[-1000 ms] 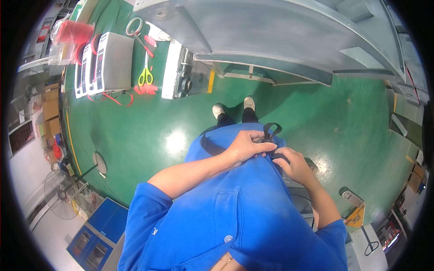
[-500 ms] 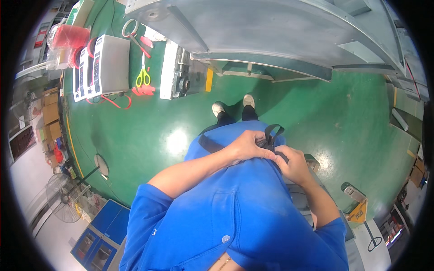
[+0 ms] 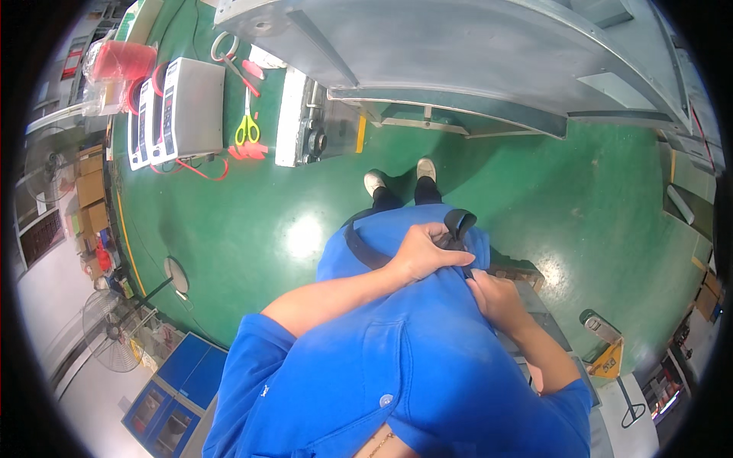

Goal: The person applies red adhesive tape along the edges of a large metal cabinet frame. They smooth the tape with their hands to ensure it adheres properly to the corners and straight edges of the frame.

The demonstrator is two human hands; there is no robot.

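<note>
A flat black strap (image 3: 360, 246) runs around the blue work shirt (image 3: 336, 343) at my waist, and one part of it stands up in a loop (image 3: 460, 220). My left hand (image 3: 427, 252) is closed around the dark gathered part of the strap just below that loop, its thumb pointing right. Just beside it, my right hand (image 3: 495, 296) is pinched at the right side of my waist on a dark piece of the strap. My fingers hide most of where the strap comes together.
Ahead stands a large grey metal cabinet (image 3: 458, 53). At the far left are white boxed devices (image 3: 191, 107), yellow-handled scissors (image 3: 247, 131) and a red-handled tool (image 3: 246, 79). A fan (image 3: 111, 328) and a blue cabinet (image 3: 172, 389) stand left; a yellow pallet jack (image 3: 608, 359) is right.
My right hand has drawn slightly down and away from my left hand. The strap loop above my left hand has opened wider. The whole view has shifted slightly.
</note>
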